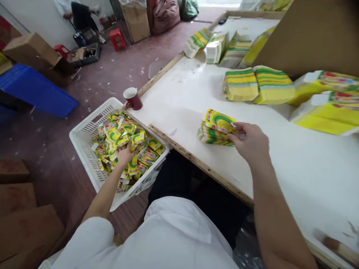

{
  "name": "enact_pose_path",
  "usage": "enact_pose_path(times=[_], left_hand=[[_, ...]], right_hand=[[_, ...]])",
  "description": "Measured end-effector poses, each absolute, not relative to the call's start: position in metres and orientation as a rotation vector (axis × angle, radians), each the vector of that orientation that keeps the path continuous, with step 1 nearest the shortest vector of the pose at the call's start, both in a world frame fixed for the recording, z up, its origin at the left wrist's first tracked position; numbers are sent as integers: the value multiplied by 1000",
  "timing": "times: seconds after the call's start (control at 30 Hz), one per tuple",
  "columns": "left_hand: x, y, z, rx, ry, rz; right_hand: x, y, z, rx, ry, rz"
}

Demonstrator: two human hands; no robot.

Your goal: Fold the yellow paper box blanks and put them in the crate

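The right hand's fingers (243,136) pinch the top carton (220,121) of a stack on the tabletop (193,93); the left's, partly spread, touch cartons in the white basket (84,149).

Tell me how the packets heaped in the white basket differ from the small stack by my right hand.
The heap is jumbled and larger; the small stack is roughly lined up. The heap lies in the white basket; the small stack sits on the table. Both show yellow and green print.
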State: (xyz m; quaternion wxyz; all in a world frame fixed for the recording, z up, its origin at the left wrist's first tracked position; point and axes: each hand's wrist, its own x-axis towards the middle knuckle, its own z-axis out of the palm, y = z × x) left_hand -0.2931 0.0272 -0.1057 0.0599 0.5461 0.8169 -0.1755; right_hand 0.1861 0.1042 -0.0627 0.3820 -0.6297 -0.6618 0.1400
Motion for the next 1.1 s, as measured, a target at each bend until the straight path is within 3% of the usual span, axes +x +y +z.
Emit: enact_pose_path(times=[0.2,0.47,0.53,0.57,0.63,0.73,0.9,1.1], left_hand=[[-342,49,-81,1469,2495,-631],[-318,23,-56,1468,2380,-671],[-290,18,-41,1588,2315,-375],[-269,17,-35,1681,2174,-53],[-214,17,-28,1705,1589,581],[-121,21,-31,1452,1022,1053],[-30,22,-30,937,1043,1348],[-29,24,-21,762,1108,1447]], right_hand=[[184,107,-49,-1699,-1619,416],[189,81,-24,-1672,-1285,526],[177,71,-18,-1566,-1249,559],[167,65,-16,-1501,-1251,598],[141,50,-13,-1357,-1299,729],[100,23,-17,-1225,-1459,972],[75,-13,-31,-1139,-1342,1144],[73,-27,-35,-1050,-1341,1302]])
